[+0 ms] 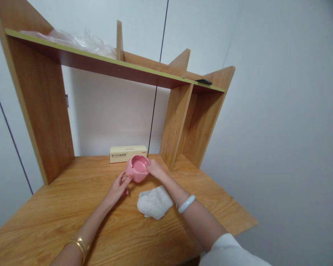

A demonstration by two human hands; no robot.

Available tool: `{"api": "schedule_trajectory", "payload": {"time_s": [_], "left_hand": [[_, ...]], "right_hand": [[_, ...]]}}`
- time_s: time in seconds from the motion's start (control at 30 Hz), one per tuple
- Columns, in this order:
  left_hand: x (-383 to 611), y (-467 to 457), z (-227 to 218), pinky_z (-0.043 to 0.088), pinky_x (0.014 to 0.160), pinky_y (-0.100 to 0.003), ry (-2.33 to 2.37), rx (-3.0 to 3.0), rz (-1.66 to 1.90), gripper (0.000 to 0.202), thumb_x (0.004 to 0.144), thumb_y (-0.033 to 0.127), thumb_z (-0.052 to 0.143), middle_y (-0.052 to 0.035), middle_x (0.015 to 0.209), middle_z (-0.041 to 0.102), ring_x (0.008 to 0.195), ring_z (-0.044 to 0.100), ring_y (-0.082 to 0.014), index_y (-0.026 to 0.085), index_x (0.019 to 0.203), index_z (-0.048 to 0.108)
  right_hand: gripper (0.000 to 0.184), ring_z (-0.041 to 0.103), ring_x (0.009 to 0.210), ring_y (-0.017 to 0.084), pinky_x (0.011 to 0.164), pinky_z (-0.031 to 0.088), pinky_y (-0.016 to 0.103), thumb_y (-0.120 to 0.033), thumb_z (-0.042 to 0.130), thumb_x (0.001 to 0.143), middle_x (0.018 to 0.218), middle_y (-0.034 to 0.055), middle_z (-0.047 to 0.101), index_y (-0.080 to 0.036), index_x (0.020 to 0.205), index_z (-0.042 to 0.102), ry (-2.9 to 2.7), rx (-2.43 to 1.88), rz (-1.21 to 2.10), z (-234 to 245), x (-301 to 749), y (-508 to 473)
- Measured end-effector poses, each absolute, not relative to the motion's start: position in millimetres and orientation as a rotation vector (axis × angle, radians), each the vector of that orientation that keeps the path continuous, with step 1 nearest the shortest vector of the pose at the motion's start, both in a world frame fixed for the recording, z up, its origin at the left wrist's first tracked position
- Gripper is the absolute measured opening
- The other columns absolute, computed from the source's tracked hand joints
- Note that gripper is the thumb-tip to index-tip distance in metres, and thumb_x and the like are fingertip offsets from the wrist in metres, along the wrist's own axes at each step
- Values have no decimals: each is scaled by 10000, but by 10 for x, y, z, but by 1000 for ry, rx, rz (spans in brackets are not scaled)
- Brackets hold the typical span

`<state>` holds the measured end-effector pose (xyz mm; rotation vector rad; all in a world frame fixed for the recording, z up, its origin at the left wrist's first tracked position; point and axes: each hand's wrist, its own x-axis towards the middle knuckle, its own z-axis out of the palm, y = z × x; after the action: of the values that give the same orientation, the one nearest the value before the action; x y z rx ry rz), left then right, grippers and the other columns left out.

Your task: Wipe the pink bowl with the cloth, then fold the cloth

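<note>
Because left grip (120,186) and right grip (155,169) clamped opposite sides, pink bowl (138,170) likely held steady.
White cloth (155,202) lay just nearside of both grips.

The left arm (101,216), lower left, wears a gold-coloured bangle (79,243); the right arm (207,223) has a thin bracelet (180,198), a smooth pale-blue bangle (187,204) and, lower right of the frame, a white sleeve (230,251).

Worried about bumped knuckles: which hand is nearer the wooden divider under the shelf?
Right. The right hand, gripping the pink bowl, is just left of the divider; the left hand, on the bowl's left, is farther off.
</note>
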<state>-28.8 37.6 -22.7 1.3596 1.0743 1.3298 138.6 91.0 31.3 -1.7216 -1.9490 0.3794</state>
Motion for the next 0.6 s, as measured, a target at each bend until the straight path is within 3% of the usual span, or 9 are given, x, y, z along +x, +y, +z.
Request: {"api": "schedule_trajectory", "payload": {"time_s": [0.1, 0.2, 0.43, 0.6], "left_hand": [[-292, 387, -239, 428, 511, -242, 1061, 1478, 1304, 418, 665, 494, 592, -15, 597, 627, 486, 536, -128, 158, 913, 596], [-297, 404, -254, 445, 641, -269, 1070, 1606, 1281, 302, 700, 456, 560, -29, 579, 629, 606, 584, -165, 166, 741, 634], [-296, 407, -287, 407, 582, -255, 1116, 1702, 1182, 329, 731, 468, 511, -10, 487, 589, 529, 546, -160, 176, 648, 637], [-308, 380, -261, 382, 540, -241, 1104, 1704, 1138, 341, 717, 478, 522, -12, 474, 581, 507, 529, -155, 174, 624, 645]], "right_hand": [[223, 630, 848, 203, 672, 437, 238, -189, 507, 768, 834, 77, 701, -175, 901, 686, -1885, -1880, 374, 315, 1736, 974], [229, 641, 835, 237, 646, 442, 261, -143, 496, 758, 823, 132, 696, -131, 871, 694, -1836, -1999, 348, 258, 1981, 984], [244, 651, 825, 259, 628, 438, 270, -120, 451, 781, 833, 195, 687, -75, 823, 688, -1826, -2085, 341, 136, 2086, 982], [368, 621, 913, 254, 695, 429, 292, -333, 395, 878, 962, 207, 661, -77, 1024, 615, -1816, -2084, 267, 241, 2092, 900]]}}
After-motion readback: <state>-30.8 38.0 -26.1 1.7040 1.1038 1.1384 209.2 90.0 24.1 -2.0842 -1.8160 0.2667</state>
